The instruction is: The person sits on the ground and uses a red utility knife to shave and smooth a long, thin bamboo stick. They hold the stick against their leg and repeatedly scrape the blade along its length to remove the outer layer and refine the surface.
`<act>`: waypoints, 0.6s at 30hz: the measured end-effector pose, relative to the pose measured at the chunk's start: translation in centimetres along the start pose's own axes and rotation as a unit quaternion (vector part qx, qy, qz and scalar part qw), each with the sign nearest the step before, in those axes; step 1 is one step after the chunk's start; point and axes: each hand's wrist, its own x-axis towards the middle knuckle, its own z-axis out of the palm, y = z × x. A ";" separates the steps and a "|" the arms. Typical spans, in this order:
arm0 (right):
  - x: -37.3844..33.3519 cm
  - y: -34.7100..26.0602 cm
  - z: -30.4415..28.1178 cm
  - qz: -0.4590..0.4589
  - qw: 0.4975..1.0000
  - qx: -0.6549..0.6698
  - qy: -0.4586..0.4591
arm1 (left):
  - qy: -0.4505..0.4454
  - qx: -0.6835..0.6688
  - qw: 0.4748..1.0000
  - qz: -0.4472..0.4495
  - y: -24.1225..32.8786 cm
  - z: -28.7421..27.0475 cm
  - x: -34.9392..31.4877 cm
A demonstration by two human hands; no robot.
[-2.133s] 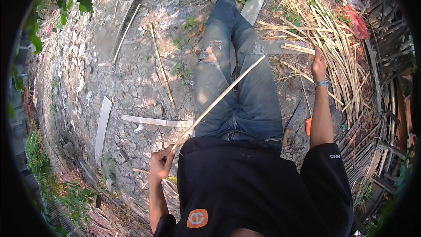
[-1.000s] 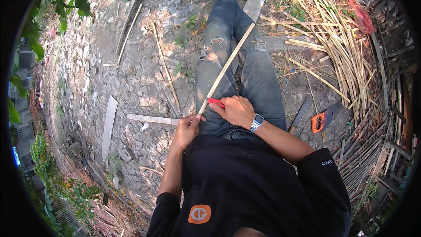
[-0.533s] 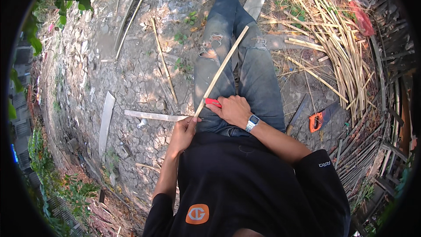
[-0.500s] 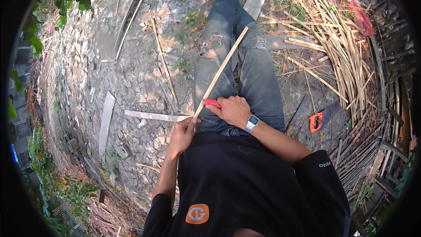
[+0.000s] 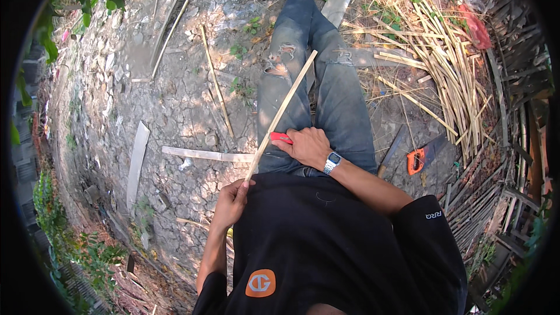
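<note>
A long, pale bamboo strip (image 5: pixel 289 98) slants over my jeans, from near my waist up toward my knees. The fingers and thumb of my left hand (image 5: pixel 230 205) pinch its near end beside my shirt. My right hand (image 5: pixel 310 148), with a watch at the wrist, is closed around a red utility knife (image 5: pixel 280 137). The knife's tip end meets the strip above my left thigh; its blade is too small or hidden to make out.
Many cut strips (image 5: pixel 452 76) lie piled at the right. An orange-handled saw (image 5: pixel 415 161) and a wooden-handled blade (image 5: pixel 392 150) rest beside my right thigh. Flat slats (image 5: pixel 137 160) and a single strip (image 5: pixel 217 81) lie on the cracked ground at left.
My left hand has moved toward my body, drawing the strip back along the knife, so its far end sits closer and lower. My right hand has hardly moved.
</note>
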 end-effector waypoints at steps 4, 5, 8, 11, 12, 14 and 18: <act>-0.4 -0.4 -0.3 0.005 1.000 -0.004 0.004 | -0.002 0.041 0.999 0.000 0.7 -1.7 -2.6; -0.4 -0.7 -0.6 0.008 1.000 -0.003 0.004 | -0.003 0.046 0.999 -0.002 0.9 -2.1 -3.2; -0.2 -1.7 -1.1 -0.028 0.999 0.012 0.040 | 0.020 0.058 0.998 -0.006 1.8 -3.1 -5.1; 1.2 -1.8 -2.4 -0.013 0.996 0.024 0.083 | 0.017 0.026 1.000 -0.003 1.7 -4.1 -6.0; 2.0 -1.6 -3.9 0.009 0.996 0.021 0.092 | 0.018 0.019 1.000 -0.004 1.3 -4.4 -6.2; 3.1 -0.2 -4.9 0.005 0.995 0.001 0.096 | 0.018 0.022 1.000 0.004 2.3 -4.4 -6.0; 4.8 2.7 -7.2 0.075 0.983 -0.021 0.166 | 0.020 0.048 0.998 0.030 2.9 -4.5 -5.1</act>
